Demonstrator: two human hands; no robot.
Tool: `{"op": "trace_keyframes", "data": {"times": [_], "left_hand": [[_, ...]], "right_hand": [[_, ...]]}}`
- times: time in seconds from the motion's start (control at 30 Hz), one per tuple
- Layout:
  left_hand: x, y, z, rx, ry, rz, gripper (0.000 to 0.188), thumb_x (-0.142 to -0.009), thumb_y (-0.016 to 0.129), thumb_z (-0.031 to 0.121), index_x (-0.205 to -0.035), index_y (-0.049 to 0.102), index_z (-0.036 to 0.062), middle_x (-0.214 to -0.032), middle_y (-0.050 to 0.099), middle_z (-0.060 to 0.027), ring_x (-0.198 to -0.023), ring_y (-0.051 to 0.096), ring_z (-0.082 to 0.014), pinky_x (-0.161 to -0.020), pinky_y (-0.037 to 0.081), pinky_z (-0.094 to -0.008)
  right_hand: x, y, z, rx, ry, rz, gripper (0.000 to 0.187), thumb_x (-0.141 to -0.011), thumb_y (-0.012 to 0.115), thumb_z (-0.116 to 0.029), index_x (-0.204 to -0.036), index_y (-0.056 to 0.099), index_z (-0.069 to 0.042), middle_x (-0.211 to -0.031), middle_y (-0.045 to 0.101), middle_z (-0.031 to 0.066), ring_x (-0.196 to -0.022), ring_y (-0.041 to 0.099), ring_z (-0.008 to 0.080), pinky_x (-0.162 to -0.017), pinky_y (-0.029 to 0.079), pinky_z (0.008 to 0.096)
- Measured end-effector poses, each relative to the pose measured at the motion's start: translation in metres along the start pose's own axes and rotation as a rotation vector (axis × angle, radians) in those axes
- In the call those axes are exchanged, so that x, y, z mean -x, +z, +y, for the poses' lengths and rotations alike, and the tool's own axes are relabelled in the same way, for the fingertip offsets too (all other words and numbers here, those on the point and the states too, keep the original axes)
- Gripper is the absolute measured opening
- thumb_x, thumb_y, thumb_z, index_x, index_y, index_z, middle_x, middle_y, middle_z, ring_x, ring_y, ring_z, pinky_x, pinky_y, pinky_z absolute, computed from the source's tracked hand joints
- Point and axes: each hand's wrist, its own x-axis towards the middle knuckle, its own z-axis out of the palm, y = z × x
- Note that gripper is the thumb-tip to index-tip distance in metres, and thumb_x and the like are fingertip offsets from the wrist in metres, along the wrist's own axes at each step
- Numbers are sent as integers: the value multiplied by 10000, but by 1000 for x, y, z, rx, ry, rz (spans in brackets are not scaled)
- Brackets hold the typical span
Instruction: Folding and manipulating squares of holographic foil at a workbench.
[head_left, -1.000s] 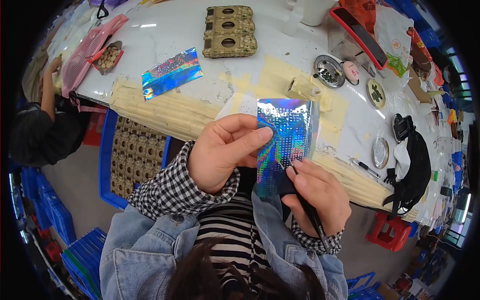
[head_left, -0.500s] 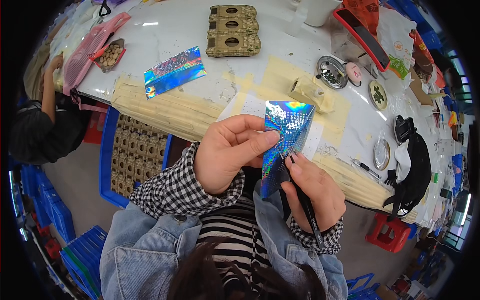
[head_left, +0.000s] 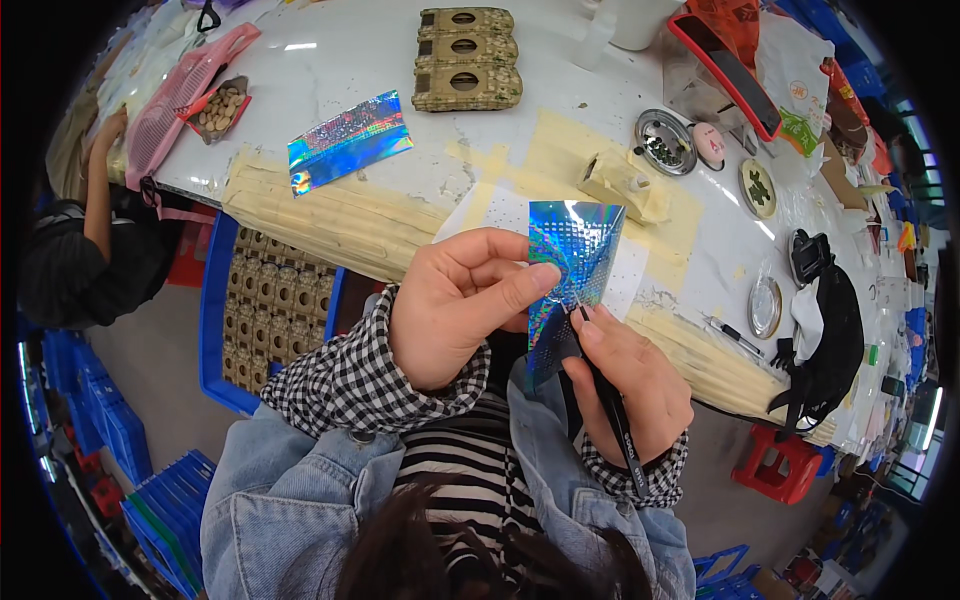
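My left hand [head_left: 450, 310] pinches the left edge of a shiny blue holographic sticker sheet [head_left: 580, 240] between thumb and fingers. The sheet stands upright, slightly bent, and has rows of small marks on it. Black tweezers [head_left: 617, 415] are gripped in my right hand [head_left: 645, 390], their tips touching or very near the sheet's face. Whether the tips hold a sticker is too small to tell. A second holographic sheet [head_left: 350, 142] lies on the table to the left. Behind it at the back stand three joined camouflage-patterned cases [head_left: 465, 88] with round holes.
A tape-wrapped block [head_left: 622, 188] sits just beyond the sheet. To the right are metal dishes [head_left: 665, 140], a phone [head_left: 722, 75] and a black bag [head_left: 835, 345]. A blue crate [head_left: 212, 345] of similar cases stands at lower left. Another person's arm [head_left: 98, 190] shows far left.
The sheet in my left hand has tilted slightly, so its reflections differ. Both hands stay almost in place.
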Motion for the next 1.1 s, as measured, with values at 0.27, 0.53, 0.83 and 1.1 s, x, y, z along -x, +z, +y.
{"op": "trace_keyframes", "data": {"times": [0.27, 0.53, 0.83, 1.1], "left_hand": [[-2, 3, 2, 150, -138, 27, 203, -904, 580, 84, -1074, 548, -23, -949, 662, -122, -831, 661, -165, -713, 564, -278], [-2, 2, 0, 166, -163, 40, 205, -902, 591, 107, -1062, 561, -19, -937, 659, -108, -812, 661, -149, -692, 568, -263], [-2, 1, 0, 149, -160, 22, 213, -903, 590, 111, -1065, 559, -24, -933, 661, -107, -804, 661, -145, -685, 567, -259], [-1, 0, 2, 157, -171, 0, 158, -913, 563, 87, -1053, 569, 12, -953, 647, -73, -840, 639, -122, -715, 546, -258]], "right_hand": [[2, 4, 2, 146, -167, 15, 295, -736, 741, -68, -990, 642, 46, -917, 657, 169, -886, 660, 287, -803, 559, 383], [3, 4, 7, 211, -286, -6, 253, -765, 727, -112, -960, 658, 35, -939, 645, 154, -913, 647, 277, -807, 559, 380], [5, 5, 9, 166, -282, 25, 249, -777, 719, -126, -953, 657, 39, -918, 648, 152, -902, 650, 268, -797, 567, 373], [9, 6, 10, 100, -235, 59, 275, -761, 732, -120, -968, 655, 44, -923, 654, 156, -895, 654, 271, -810, 565, 381]]}}
